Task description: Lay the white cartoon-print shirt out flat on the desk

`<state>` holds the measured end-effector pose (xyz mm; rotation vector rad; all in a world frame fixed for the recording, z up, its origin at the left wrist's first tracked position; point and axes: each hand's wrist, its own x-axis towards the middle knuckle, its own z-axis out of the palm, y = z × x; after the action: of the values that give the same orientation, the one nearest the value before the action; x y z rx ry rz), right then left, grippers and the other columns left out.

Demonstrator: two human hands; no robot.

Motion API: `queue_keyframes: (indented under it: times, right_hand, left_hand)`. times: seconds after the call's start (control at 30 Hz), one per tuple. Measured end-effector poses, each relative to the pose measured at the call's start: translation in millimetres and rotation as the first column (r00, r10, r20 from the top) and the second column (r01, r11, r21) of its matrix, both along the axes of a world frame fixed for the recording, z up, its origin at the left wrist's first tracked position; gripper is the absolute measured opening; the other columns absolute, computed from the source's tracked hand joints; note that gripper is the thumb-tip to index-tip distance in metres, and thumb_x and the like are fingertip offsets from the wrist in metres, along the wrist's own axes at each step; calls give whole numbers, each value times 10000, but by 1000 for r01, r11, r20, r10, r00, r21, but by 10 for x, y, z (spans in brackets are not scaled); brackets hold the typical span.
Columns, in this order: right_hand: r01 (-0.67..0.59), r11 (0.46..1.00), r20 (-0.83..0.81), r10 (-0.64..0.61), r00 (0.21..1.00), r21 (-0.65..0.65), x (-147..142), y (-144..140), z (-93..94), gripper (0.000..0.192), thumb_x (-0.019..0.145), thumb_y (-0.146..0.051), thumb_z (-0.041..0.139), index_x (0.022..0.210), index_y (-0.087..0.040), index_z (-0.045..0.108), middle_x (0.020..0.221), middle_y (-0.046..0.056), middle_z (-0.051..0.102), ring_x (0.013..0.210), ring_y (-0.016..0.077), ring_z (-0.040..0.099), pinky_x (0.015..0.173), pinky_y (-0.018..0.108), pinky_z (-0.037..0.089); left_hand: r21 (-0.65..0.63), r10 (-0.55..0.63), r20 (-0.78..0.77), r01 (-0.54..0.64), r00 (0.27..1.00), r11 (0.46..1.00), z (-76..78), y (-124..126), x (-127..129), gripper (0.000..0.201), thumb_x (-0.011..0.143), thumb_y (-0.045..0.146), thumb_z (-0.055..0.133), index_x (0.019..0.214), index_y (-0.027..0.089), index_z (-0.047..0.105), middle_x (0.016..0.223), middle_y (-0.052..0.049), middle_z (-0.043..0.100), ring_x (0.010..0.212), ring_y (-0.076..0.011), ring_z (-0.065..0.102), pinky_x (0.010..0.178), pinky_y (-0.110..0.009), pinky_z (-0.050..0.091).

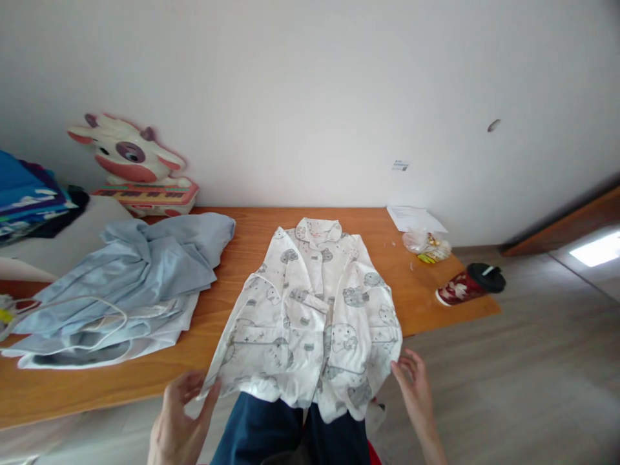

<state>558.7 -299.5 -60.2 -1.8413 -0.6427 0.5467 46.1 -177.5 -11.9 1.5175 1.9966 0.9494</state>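
Note:
A white pajama shirt [310, 323] with grey cartoon animal prints lies front up on the wooden table. Its collar points toward the wall, and its lower hem hangs over the table's near edge above my lap. At the lower left corner of the shirt, my left hand [181, 416] pinches the fabric between thumb and fingers. My right hand [414, 384] is at the shirt's right edge, thumb against the cloth and fingers curled around the edge. The sleeves lie folded along the shirt's sides.
Light blue folded clothes [159, 258] and a white cable [104, 300] lie on the left of the table [232, 258]. Behind stands a cow-shaped toy keyboard [140, 168]. A dark red lidded cup [465, 284], a small plastic bag [426, 245] and paper [416, 218] occupy the right end.

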Motion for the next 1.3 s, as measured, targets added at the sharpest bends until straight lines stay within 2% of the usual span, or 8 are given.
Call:
queue_keyframes:
  times: [0.13,0.3,0.5,0.77,1.0,1.13,1.2,1.3]
  right_hand:
    - [-189,978,-247,163,955,-85,-65,-205,-33,552,695,-639,888,1032,-208,813,1084,131,836,1103,408,761,992,498,600]
    - [44,995,-450,3,893,93,469,-269,253,555,692,-634,886,1106,-274,800,1163,79,831,1125,353,756,999,488,596]
    - [-114,980,182,143,973,-161,748,-106,376,644,783,-645,812,1257,-224,697,1277,149,767,1209,392,705,1086,571,547]
    - [-368,883,656,464,595,-291,-712,305,244,778,947,-480,727,1642,-303,425,1400,140,701,1226,376,720,972,521,630]
    - [-557,671,483,740,467,-490,-396,757,912,219,1039,-314,580,1065,-282,795,908,40,822,846,250,780,755,322,542]
    - [-637,748,240,663,709,-185,302,1092,1477,343,1026,-510,618,867,-229,735,648,8,700,620,188,668,605,283,465]
    - [-394,908,29,394,919,139,691,1337,1641,381,954,-614,684,968,-234,692,561,-34,618,471,167,574,493,268,415]
    - [-41,890,-94,94,991,454,1013,1724,1643,654,819,-621,827,1330,-277,607,940,54,795,708,230,746,610,319,548]
  left_hand:
    - [-57,-38,147,47,988,997,-124,-53,-61,562,732,691,800,1101,305,625,1009,-39,788,959,-349,775,824,-434,620]
    - [-3,-74,419,83,905,997,-111,-80,-240,434,860,648,757,956,262,584,857,8,698,774,-212,687,654,-277,555]
    - [162,-242,-105,257,965,953,-164,-144,-303,234,909,528,731,956,299,730,985,-55,757,867,-288,720,730,-399,598]
    - [288,-551,-235,598,801,748,284,638,1135,544,944,473,759,1447,328,611,1461,-114,679,1381,-368,618,1134,-560,532]
    - [174,-710,-211,740,672,649,347,1324,1761,210,1043,435,598,1040,302,761,1187,-57,797,1170,-317,728,1036,-485,554]
    - [95,-670,57,664,740,742,418,1525,1483,363,1073,525,507,1052,280,774,960,-36,816,873,-257,762,808,-366,593]
    - [156,-594,88,578,799,801,510,1637,1200,362,1057,537,533,1109,277,779,1071,-50,830,977,-272,775,888,-383,609]
    - [319,-477,-89,479,874,818,663,1730,619,329,1054,494,555,1200,282,761,1312,-84,785,1277,-309,706,1130,-456,546]
